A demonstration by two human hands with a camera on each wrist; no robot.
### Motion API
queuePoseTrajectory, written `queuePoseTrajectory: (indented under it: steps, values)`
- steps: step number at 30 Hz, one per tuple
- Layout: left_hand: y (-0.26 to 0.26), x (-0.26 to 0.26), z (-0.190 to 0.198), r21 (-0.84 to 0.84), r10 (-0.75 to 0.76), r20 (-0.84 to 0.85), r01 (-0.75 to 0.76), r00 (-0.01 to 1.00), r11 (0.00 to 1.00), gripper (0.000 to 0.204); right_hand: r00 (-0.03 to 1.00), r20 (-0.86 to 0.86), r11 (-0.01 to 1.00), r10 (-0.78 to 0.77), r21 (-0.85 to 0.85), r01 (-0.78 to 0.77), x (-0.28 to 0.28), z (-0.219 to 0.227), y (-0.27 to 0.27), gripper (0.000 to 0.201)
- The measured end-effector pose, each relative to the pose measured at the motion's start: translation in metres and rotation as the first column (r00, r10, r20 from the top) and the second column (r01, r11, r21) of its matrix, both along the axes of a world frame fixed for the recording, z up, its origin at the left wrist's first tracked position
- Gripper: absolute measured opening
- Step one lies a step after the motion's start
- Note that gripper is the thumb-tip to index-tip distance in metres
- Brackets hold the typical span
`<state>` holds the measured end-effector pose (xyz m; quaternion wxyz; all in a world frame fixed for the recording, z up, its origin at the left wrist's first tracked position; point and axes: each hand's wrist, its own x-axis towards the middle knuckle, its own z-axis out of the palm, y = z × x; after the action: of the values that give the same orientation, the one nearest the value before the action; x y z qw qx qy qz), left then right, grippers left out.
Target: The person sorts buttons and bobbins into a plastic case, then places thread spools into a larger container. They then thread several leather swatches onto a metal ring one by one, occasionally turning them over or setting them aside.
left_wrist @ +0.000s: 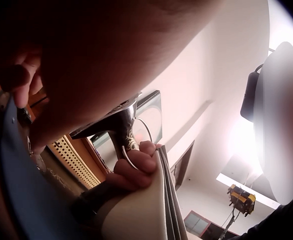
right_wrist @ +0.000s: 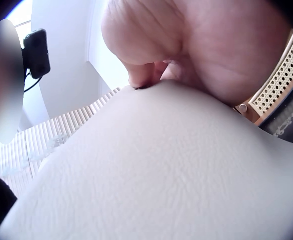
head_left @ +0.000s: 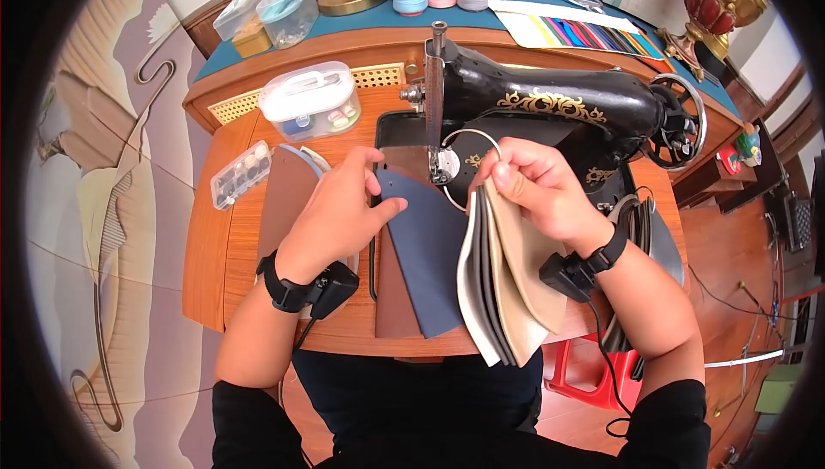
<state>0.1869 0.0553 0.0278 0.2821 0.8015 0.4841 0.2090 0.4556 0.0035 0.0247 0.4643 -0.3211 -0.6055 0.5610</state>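
The relation that seems to count most here is between the ring [head_left: 471, 130] and the far end of the blue swatch [head_left: 430, 254]. The right hand [head_left: 541, 190] pinches the stack [head_left: 511, 280] of cream, dark and tan swatches at its upper end, thumb on top, with the ring curving out leftward from that grip (whether the ring is closed or parted, I cannot tell). The blue swatch lies to the left of the right hand, partly over the brown swatch [head_left: 395, 297], in front of the machine [head_left: 550, 95] at its needle end. Its long axis runs from the far left toward the person, slanting a little right, and its small hole [head_left: 391, 184] sits at the far end, left of the ring and apart from it. The left hand [head_left: 335, 207] is the nearer one by a good margin: its grip is loose, thumb and fingers parted beside that holed end, over the worktop [head_left: 206, 267]; whether a fingertip touches the corner, I cannot tell. The stack hangs from the right hand's pinch, its free ends toward the person.
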Motion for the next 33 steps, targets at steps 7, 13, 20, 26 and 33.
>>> queuePoseTrajectory:
  steps: [7, 13, 20, 26, 33]
  values:
    - [-0.002, 0.008, 0.009, -0.440, -0.200, 0.461, 0.418, 0.865, 0.795, 0.012, 0.998, -0.047, 0.999, -0.046, 0.010, 0.046, -0.011, -0.008, 0.003, 0.021]
    - [-0.009, 0.012, 0.006, -0.388, -0.262, 0.538, 0.510, 0.802, 0.768, 0.010, 0.997, -0.028, 0.997, -0.068, 0.021, 0.069, -0.014, -0.008, 0.003, 0.020]
    - [-0.008, 0.016, -0.005, -0.309, -0.256, 0.549, 0.478, 0.796, 0.822, 0.018, 0.997, 0.024, 0.997, -0.080, 0.023, 0.080, -0.014, -0.010, 0.003, 0.026]
    - [-0.006, 0.014, -0.005, -0.285, -0.272, 0.523, 0.467, 0.808, 0.837, 0.017, 0.995, 0.057, 0.996, -0.078, 0.056, 0.075, -0.013, -0.010, 0.005, 0.024]
    - [-0.007, 0.013, 0.002, -0.320, -0.255, 0.473, 0.435, 0.843, 0.842, 0.010, 0.992, 0.061, 0.994, -0.107, 0.031, 0.105, -0.014, -0.010, 0.004, 0.021]
